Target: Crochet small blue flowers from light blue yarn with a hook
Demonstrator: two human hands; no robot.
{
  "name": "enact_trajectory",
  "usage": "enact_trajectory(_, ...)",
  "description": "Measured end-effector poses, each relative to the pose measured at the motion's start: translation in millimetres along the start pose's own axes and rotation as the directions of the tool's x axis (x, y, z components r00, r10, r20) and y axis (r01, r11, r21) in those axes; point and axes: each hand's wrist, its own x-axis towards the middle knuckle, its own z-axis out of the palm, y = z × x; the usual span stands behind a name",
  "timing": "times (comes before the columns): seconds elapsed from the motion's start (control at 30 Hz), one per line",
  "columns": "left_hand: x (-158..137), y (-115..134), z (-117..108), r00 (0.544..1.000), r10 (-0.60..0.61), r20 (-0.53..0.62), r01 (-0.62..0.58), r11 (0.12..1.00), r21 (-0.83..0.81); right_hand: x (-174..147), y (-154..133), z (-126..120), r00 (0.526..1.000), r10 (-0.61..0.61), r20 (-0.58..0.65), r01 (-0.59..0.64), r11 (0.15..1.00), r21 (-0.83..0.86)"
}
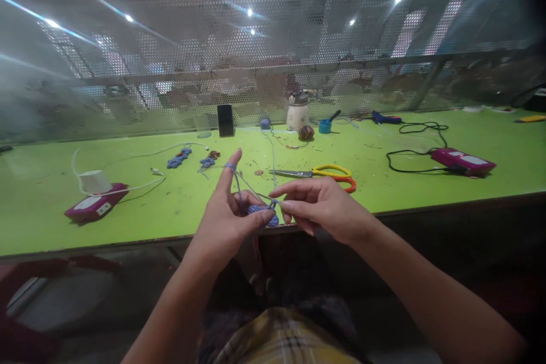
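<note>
Perforated panel [230, 51] stands far behind the scissors [313, 173], lights glaring over it. Green surface [170, 199] carries the scissors, small scraps scattered round them. Yellow plaid cloth [285, 334] sits well below and nearer than the scissors.

Left grip [222, 224]: nearer than the scissors, to their left; forefinger raised with yarn looped round it, thumb and lower fingers grasping the blue crochet piece. Right grip [333, 207]: just nearer than the scissors, thumb and forefinger pinched together beside the piece; can't tell whether yarn or a thin tool is between.

First purple box [96, 205] is well left of the scissors, white plug [94, 182] on top; second purple box [464, 162] well right of them, black cable attached. Bottle [297, 115] upright behind the scissors; phone [225, 120] propped up behind and left of them. Glue gun [386, 119] behind, right. White cable [147, 186] left of the scissors.

Blue crochet piece [258, 210]: held in front of the scissors, left of their handles. Two blue crocheted bits [179, 157] lie left of the scissors. Blue pot [325, 126], dark yarn ball [306, 133] and smaller blue yarn ball [265, 124] sit behind them. Thin blue strand [273, 159] runs past the scissors' tip.
</note>
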Motion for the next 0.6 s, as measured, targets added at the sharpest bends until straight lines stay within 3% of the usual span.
enact_trajectory(0.2, 0.8, -1.3, -2.1, 1.000, 0.013, -0.002, -0.013, 0.999, 0.034, 0.7, 1.3, 0.2, 0.999, 0.033, 0.001, -0.033, 0.999, 0.035)
enact_trajectory(0.33, -3.1, -2.6, 1.3, 0.998, 0.059, -0.034, -0.051, 0.980, 0.190, 1.0, 0.4, -0.4, 0.998, 0.055, -0.003, -0.055, 0.998, 0.020)
enact_trajectory(0.47, -12.4, -8.2, 9.6, 0.947, 0.279, -0.157, -0.199, 0.896, 0.397, 3.0, 3.5, 4.7, 0.997, 0.062, -0.045, -0.060, 0.997, 0.058)
enact_trajectory(0.6, -16.5, -12.8, 14.7, 0.894, 0.393, -0.216, -0.282, 0.866, 0.413, 3.9, 14.3, 18.6, 0.987, 0.051, -0.152, -0.013, 0.971, 0.239)
